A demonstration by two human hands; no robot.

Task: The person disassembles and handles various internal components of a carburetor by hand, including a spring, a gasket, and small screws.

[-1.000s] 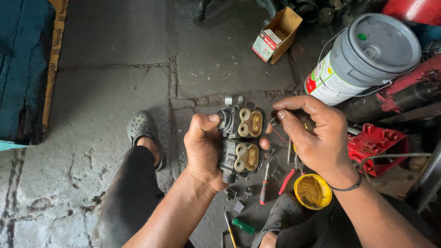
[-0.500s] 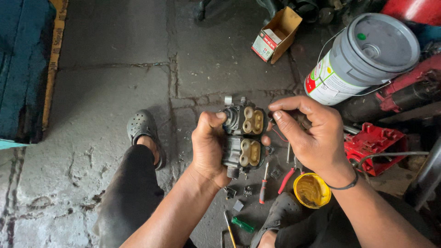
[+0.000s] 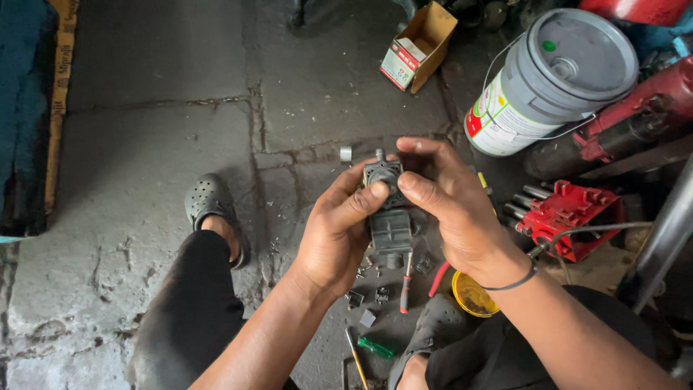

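Both forearms come up from the bottom of the view and meet mid-frame, wrists bent inward. Left hand (image 3: 339, 235) is cupped, thumb stretched up and across; right hand (image 3: 451, 209) arches over from the other side, fingers curled, with a thin black band at the wrist.

Setting: cracked grey concrete floor (image 3: 166, 137), person seated low on it, knees spread, grey clogs (image 3: 209, 206) on the feet. Beyond the right hand, a grey plastic bucket (image 3: 556, 72) with lid lies tilted. Beyond both hands sits an open cardboard box (image 3: 422, 43). Just outside the right wrist there's a red metal part (image 3: 570, 213). Under that wrist is a small yellow tub (image 3: 471, 295).

Grip: both hands are closed around a dark metal valve block (image 3: 390, 209), held between them above the floor. Left thumb presses on its upper round port face, left fingers are hidden behind it. Right index and thumb pinch the same upper end. Lower half of the block hangs exposed between the palms.

Directly below the hands: a red-handled screwdriver (image 3: 406, 289), scattered small metal bits (image 3: 368, 300) and a green-handled tool (image 3: 377, 348) closer to the body.
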